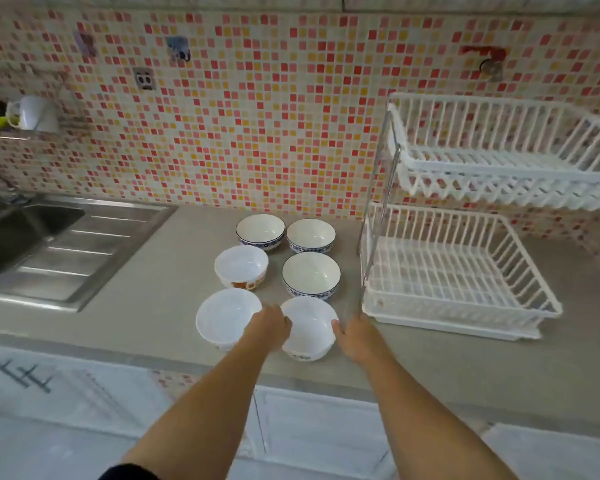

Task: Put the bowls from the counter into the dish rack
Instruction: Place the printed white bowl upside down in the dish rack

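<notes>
Several bowls stand in two rows on the grey counter (160,271). The nearest right one, a white bowl (310,325) with an orange pattern, sits between my hands. My left hand (269,327) grips its left rim and my right hand (355,336) holds its right side. Beside it on the left is another white bowl (224,318). Behind them are a white bowl with orange flowers (241,265) and blue-patterned bowls (310,273), (260,230), (310,233). The white two-tier dish rack (465,271) stands to the right, with both tiers empty.
A steel sink (21,223) with a ribbed draining board (73,258) lies at the left. A white mug (35,114) sits on a small wall shelf at far left. The mosaic tile wall rises behind. White cupboard doors run below the counter edge.
</notes>
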`<state>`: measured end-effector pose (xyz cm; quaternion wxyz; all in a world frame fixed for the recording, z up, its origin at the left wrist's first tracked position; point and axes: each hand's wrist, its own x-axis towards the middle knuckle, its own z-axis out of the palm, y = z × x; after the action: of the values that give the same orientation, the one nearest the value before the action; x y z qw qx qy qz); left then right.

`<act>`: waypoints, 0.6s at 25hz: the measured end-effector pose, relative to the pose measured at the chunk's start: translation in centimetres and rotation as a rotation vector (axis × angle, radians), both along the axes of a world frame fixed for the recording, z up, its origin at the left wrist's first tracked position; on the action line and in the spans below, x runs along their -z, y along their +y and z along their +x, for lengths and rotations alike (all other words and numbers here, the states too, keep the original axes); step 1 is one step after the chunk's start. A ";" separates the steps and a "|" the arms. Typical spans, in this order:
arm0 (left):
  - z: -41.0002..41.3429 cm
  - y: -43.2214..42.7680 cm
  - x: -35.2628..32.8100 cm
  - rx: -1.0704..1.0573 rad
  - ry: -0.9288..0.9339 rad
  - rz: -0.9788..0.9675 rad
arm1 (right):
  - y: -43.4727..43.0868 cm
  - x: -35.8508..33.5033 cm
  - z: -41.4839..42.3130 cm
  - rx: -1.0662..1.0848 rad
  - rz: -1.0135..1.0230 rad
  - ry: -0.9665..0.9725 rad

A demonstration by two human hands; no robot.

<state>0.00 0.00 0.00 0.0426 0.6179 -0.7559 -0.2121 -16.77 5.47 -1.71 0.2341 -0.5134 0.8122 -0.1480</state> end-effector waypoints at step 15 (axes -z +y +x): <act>0.9 -2.0 -3.9 -0.029 -0.025 -0.163 | -2.7 -3.6 3.8 0.118 -0.119 -0.362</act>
<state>0.86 -1.96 3.95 0.0866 0.6257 -0.7622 -0.1414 -12.98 2.81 1.93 0.3365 -0.4428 0.7752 -0.2994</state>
